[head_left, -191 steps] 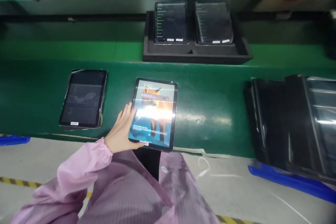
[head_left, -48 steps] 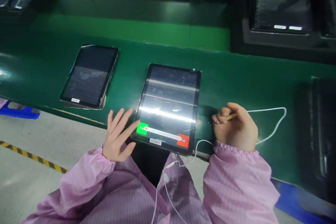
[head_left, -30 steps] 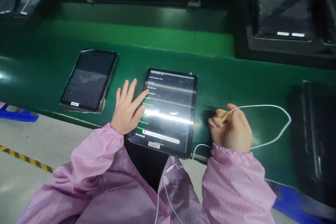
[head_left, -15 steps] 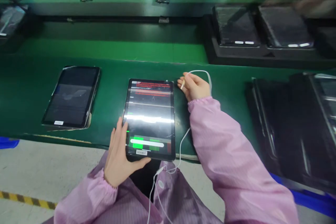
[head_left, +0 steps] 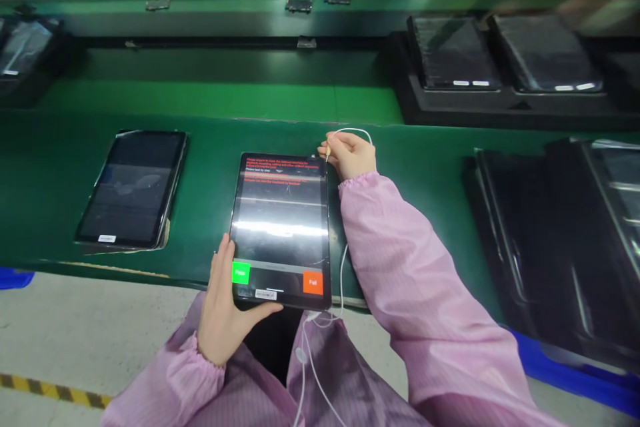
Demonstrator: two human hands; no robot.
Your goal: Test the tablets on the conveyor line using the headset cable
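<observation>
A black tablet (head_left: 280, 213) lies at the front edge of the green bench, its lit screen showing red text, a green button and a red button. My left hand (head_left: 223, 307) holds its lower left corner, fingers along the side and thumb on the bottom edge. My right hand (head_left: 353, 155) pinches the plug (head_left: 328, 151) of a white earphone cable (head_left: 343, 273). The plug's tip is at the tablet's upper right corner; I cannot tell whether it is inserted. From the hand the cable loops up and back, and another stretch hangs to my lap.
Left of it, a dark tablet (head_left: 133, 187) lies on the bench (head_left: 205, 140). Film-covered tablets (head_left: 455, 53) rest in a black tray (head_left: 450, 107) at the back right. Another dark stack (head_left: 540, 233) stands at the right. Small parts sit on the rear ledge.
My right hand has moved left, bringing the plug to the tablet's upper right corner. The screen's lower part now shows two separate buttons. My left hand stays on the tablet.
</observation>
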